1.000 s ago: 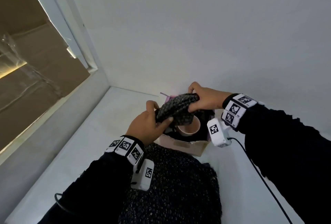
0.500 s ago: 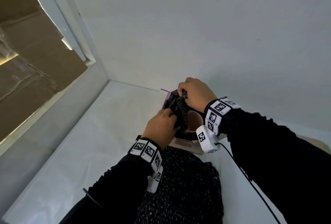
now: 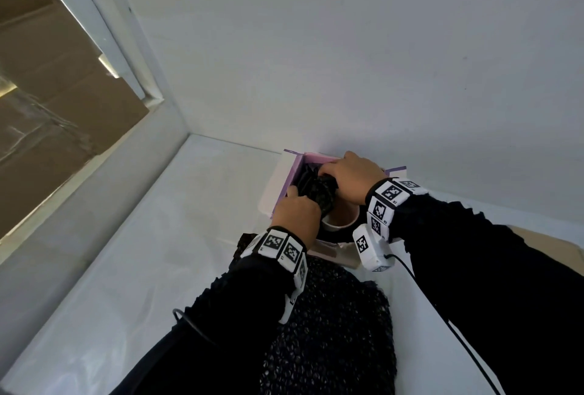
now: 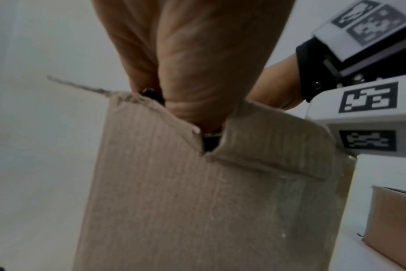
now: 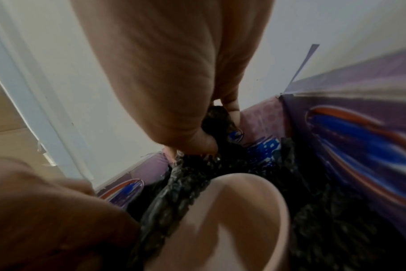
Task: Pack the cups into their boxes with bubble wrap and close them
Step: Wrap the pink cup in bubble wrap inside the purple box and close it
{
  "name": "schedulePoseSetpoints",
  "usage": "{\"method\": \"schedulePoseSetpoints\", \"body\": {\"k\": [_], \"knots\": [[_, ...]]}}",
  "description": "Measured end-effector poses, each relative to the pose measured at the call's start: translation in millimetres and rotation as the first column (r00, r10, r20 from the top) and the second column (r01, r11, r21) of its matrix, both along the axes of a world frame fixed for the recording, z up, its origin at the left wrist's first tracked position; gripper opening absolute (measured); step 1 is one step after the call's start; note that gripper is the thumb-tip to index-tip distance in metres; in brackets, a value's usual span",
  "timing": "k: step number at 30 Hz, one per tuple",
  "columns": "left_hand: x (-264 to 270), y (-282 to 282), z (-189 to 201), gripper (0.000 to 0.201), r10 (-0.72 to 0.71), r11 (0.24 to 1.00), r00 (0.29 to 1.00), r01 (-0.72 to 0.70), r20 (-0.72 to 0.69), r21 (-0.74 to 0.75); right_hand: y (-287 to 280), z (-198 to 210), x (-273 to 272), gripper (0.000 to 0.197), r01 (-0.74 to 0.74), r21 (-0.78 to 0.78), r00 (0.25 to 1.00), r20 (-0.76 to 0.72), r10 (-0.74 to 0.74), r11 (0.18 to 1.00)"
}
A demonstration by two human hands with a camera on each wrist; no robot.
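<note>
Right under both hands there's an open box (image 3: 292, 178) with a purple printed inside, and a pale cup (image 3: 339, 219) sits upright in it, on the side nearer the person. Black bubble wrap (image 3: 319, 191) is bunched up in the box, pressed against the far side of the cup, and more of it lines the inside around the cup. The left hand (image 3: 297, 214) has its fingers curled around the near end of that wad, and the right hand (image 3: 350, 175) grips the far end from above, thumb tucked down against it in the right wrist view. So both hands are clamped on the same wad, close together.

The box's flaps stand open; the left wrist view shows a plain brown flap (image 4: 197, 192) right in front of that hand. The far edge of the box sits just beside the wall (image 3: 347, 63), so not much room behind it. To the left of the hands the white worktop (image 3: 151, 236) runs out to a ledge under a window frame (image 3: 104, 34). A big loose sheet of bubble wrap (image 3: 331, 331) lies on the worktop below the wrists, touching the near side of the box.

Compared with a second ago, the wad was held up above the box, stretched between the hands; now it's squeezed narrower and pushed down inside, and both hands have dropped into the opening.
</note>
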State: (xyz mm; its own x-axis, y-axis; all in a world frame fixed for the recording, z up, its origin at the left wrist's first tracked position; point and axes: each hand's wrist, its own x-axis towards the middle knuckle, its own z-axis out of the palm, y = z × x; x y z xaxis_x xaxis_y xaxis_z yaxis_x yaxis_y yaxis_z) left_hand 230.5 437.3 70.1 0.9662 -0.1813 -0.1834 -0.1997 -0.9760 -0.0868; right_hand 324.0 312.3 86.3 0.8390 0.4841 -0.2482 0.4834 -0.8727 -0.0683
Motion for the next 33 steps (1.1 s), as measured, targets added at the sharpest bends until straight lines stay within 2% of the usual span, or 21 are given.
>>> {"method": "schedulePoseSetpoints", "body": {"k": [2, 4, 6, 8, 11, 14, 16, 18, 20, 22, 26, 30, 33], "knots": [[0.7, -1.2, -3.6, 0.027, 0.019, 0.999, 0.999, -0.02, -0.038, -0.039, -0.4, -1.8, 1.6, 0.042, 0.005, -0.052, 1.0, -0.03, -0.007, 0.999], [3.2, 1.7, -6.0, 0.032, 0.045, 0.988, 0.995, -0.057, -0.086, -0.143, -1.6, -2.8, 1.6, 0.047, 0.028, -0.06, 0.993, -0.112, -0.034, 0.998], [5.8, 4.2, -7.1, 0.05, 0.043, 0.974, 0.993, -0.066, -0.109, -0.216, -3.8, -4.2, -0.3, 0.054, 0.055, -0.049, 0.977, -0.203, -0.064, 0.997], [9.3, 5.1, -6.8, 0.062, 0.039, 0.966, 0.99, -0.071, -0.135, -0.247, -3.8, -7.4, -1.0, 0.055, 0.076, -0.06, 0.973, -0.214, -0.087, 0.995], [13.5, 5.8, -6.3, 0.046, 0.03, 0.978, 0.993, -0.053, -0.113, -0.204, -5.2, -7.8, 1.2, 0.045, 0.051, -0.065, 0.977, -0.201, -0.063, 0.997], [6.9, 7.0, -4.3, 0.027, 0.086, 0.972, 0.996, -0.078, 0.029, -0.222, -11.7, -2.4, 2.8, 0.036, 0.063, 0.043, 0.996, -0.069, -0.059, 0.997], [1.7, 6.6, -7.1, 0.033, 0.076, 0.966, 0.98, -0.027, 0.186, -0.255, -16.8, 1.3, 0.2, 0.033, 0.076, 0.152, 0.994, 0.066, -0.087, 0.985], [1.9, 6.1, -11.5, 0.035, -0.039, 0.964, 0.952, 0.116, 0.304, -0.24, -15.5, 3.6, -2.8, 0.029, 0.037, 0.178, 0.975, 0.21, -0.075, 0.983], [6.1, 7.2, -14.2, 0.022, -0.131, 0.963, 0.933, 0.2, 0.335, -0.181, -10.8, 7.6, -3.8, 0.018, 0.03, 0.198, 0.959, 0.271, -0.084, 0.98], [8.2, 9.5, -7.8, 0.01, -0.137, 0.977, 0.955, 0.174, 0.262, -0.125, -7.9, 7.1, -2.6, 0.017, 0.054, 0.219, 0.97, 0.219, -0.103, 0.974], [6.0, 17.6, -4.8, 0.021, -0.1, 0.995, 0.972, 0.099, 0.212, 0.014, -10.0, -0.3, -0.1, 0.031, 0.073, 0.184, 0.997, 0.009, -0.076, 0.98], [8.1, 16.8, -16.7, 0.019, -0.072, 0.997, 0.936, 0.081, 0.346, -0.012, -10.3, -1.7, -2.8, 0.046, 0.048, 0.176, 0.99, -0.141, -0.023, 0.983], [10.1, 13.0, -20.7, 0.033, -0.122, 0.987, 0.889, 0.154, 0.441, -0.038, -7.5, -6.8, -5.0, 0.035, -0.031, 0.059, 0.978, -0.206, 0.043, 0.998]]}}
